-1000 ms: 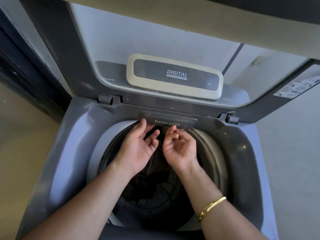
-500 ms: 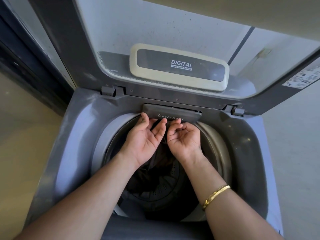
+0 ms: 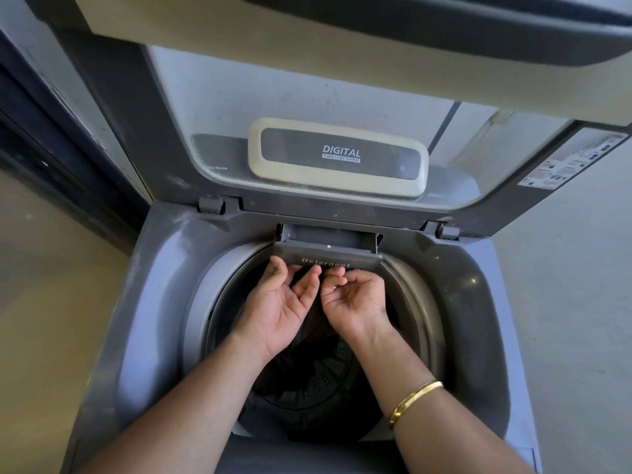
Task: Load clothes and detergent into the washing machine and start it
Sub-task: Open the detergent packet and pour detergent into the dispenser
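Observation:
A grey top-loading washing machine point(image 3: 164, 302) stands in front of me with its lid point(image 3: 212, 107) raised. At the back of the tub opening, the drawer marked "Detergent" point(image 3: 325, 253) is slid partly out of its slot. My left hand point(image 3: 277, 309) and my right hand point(image 3: 355, 299) are palm up side by side just below it, fingertips curled under the drawer's front lip. Dark clothes point(image 3: 307, 340) lie in the drum point(image 3: 321, 384), partly hidden by my hands and forearms.
A cream-framed "DIGITAL" panel point(image 3: 338, 157) shows through the lid's glass. A dark door frame point(image 3: 68, 172) and tan floor point(image 3: 51, 302) are on the left, a pale floor point(image 3: 574, 302) on the right. A gold bangle point(image 3: 413, 398) sits on my right wrist.
The detergent drawer, closed one second ago, has slid out toward me. Both hands rose to its front lip and moved back with it.

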`<control>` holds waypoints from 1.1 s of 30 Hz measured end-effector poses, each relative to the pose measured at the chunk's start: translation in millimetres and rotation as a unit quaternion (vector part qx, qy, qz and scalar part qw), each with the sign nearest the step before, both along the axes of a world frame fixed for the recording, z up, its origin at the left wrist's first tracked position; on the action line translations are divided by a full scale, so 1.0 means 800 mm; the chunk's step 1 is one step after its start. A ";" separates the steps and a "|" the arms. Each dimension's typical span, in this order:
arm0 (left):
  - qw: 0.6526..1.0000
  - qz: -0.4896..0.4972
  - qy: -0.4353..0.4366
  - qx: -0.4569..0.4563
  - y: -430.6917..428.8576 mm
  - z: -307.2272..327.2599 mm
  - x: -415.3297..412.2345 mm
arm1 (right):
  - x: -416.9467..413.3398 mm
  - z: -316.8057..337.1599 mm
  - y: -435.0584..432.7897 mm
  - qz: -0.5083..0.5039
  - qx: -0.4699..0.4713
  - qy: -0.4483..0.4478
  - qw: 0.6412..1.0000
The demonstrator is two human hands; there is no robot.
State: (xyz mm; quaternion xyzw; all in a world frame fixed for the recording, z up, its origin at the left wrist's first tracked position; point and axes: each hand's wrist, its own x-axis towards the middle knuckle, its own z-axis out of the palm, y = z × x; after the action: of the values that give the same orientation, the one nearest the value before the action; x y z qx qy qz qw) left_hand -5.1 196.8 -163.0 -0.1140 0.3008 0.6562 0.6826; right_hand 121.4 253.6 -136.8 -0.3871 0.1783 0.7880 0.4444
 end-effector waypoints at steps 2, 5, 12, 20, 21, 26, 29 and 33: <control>1.000 -0.001 0.008 -0.010 -0.008 0.002 0.003 | 0.001 0.003 -0.004 0.001 0.001 -0.012 1.000; 0.999 -0.007 0.019 -0.029 -0.022 0.005 0.006 | 0.008 0.007 -0.011 0.013 -0.018 -0.037 0.999; 0.991 -0.033 0.054 -0.119 -0.041 0.006 0.005 | 0.010 0.005 -0.021 0.023 -0.049 -0.072 0.996; 0.917 -0.238 0.283 -0.148 -0.070 0.012 0.021 | 0.057 0.014 -0.074 0.121 -0.064 -0.171 0.976; 0.892 -0.280 0.329 -0.131 -0.074 0.021 0.030 | 0.070 0.031 -0.079 0.157 -0.040 -0.195 0.967; 0.837 -0.339 0.423 -0.071 -0.072 0.071 0.079 | 0.127 0.108 -0.086 0.249 0.104 -0.300 0.915; 0.836 -0.343 0.427 -0.001 -0.047 0.124 0.126 | 0.171 0.161 -0.075 0.207 0.162 -0.314 0.912; 0.838 -0.324 0.430 0.088 -0.017 0.208 0.210 | 0.245 0.227 -0.072 0.147 0.220 -0.349 0.899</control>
State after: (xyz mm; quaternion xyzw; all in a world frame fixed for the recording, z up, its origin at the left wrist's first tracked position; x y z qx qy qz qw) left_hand 163.2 183.4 3.2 0.3441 0.5244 0.4045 0.6656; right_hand 317.0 196.0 44.6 -0.5515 -0.2250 0.6778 0.4310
